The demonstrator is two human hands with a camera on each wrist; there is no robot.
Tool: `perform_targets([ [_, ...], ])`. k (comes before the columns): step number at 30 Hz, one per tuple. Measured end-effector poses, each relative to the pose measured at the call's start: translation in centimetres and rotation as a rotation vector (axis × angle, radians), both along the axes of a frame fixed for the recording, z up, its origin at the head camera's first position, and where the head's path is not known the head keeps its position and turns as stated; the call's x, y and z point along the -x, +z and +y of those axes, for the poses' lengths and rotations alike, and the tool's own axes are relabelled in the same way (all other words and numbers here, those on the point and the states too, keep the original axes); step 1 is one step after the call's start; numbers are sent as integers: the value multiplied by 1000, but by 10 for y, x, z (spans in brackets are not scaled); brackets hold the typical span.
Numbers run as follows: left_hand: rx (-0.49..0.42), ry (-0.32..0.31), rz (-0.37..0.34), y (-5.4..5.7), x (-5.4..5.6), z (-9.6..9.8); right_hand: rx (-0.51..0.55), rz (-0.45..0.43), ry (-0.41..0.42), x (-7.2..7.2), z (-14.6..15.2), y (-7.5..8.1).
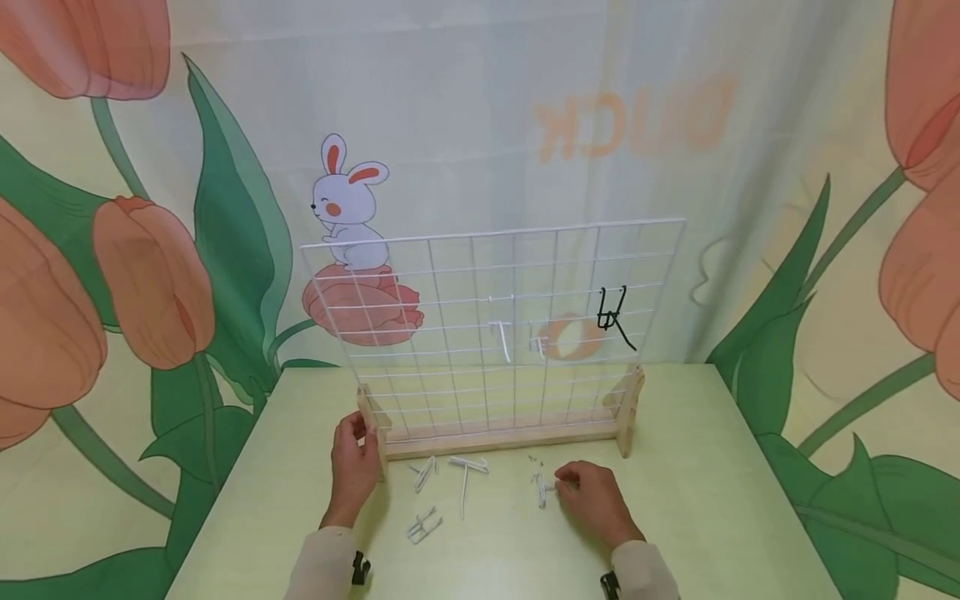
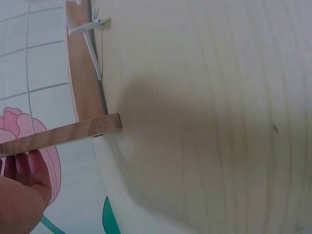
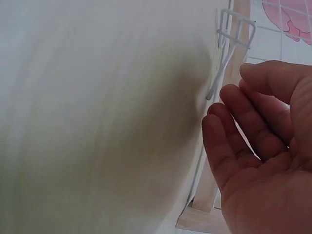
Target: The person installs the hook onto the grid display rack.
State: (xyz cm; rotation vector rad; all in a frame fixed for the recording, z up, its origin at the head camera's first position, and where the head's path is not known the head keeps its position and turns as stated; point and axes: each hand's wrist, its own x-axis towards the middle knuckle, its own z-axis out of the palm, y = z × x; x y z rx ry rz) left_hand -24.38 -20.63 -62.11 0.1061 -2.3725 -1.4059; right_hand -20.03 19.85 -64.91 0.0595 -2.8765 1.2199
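Note:
At the left side of a white wire grid rack (image 1: 514, 325), my left hand (image 1: 354, 462) rests against the outer face of a wooden end piece (image 2: 83, 131). Its fingertips touch the wood in the left wrist view, and the thumb is hidden there. My right hand (image 1: 596, 500) hovers low over the table with loosely bent fingers and nothing between them. Just left of its fingertips lies a white wire hook (image 1: 542, 490). In the right wrist view this hook's rod points toward the fingers, apart from the thumb tip.
More white hooks lie before the rack: one hook (image 1: 425, 473), a long-armed hook (image 1: 465, 479) and a nearer hook (image 1: 425, 527). On the grid hang two white hooks, the longer hook (image 1: 504, 340) and a shorter hook (image 1: 540, 345), plus a black hook (image 1: 611, 318). A printed curtain (image 1: 465, 100) stands behind.

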Motion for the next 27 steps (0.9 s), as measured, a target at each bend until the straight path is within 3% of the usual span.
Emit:
perform_targets([
  [10,-7,0,-7,-3,0,1,-37,35,78,6,2,-11],
  [27,3,-34,-7,0,2,-2,-59,-12,142,13,1,-15],
])
